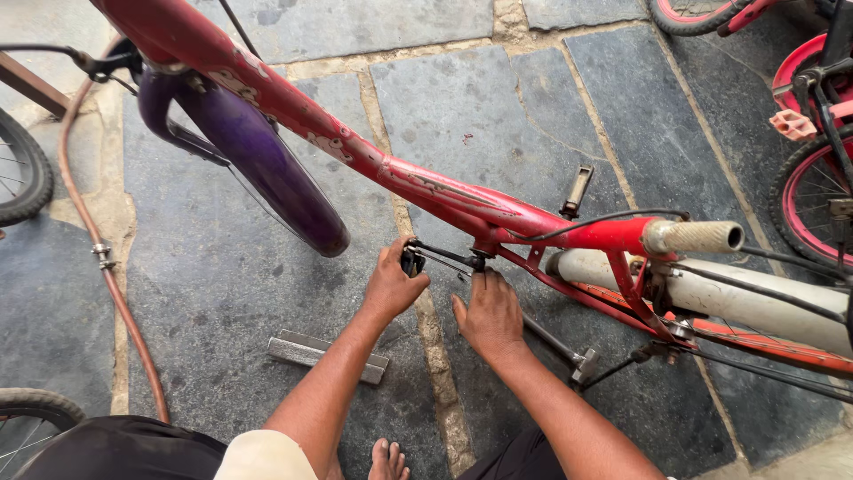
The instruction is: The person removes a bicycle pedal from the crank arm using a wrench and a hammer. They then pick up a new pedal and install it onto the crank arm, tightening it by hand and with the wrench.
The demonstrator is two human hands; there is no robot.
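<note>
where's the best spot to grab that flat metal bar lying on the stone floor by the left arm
Probably across the middle of the metal bar, coming from above with fingers over its long edges. It lies flat on the stone floor, narrow and long, so a mid-length pinch should balance it. The left forearm crosses its right end, leaving the left part open.

A flat metal bar lies on the stone floor at lower centre. A brown hose runs along the left edge.
</note>
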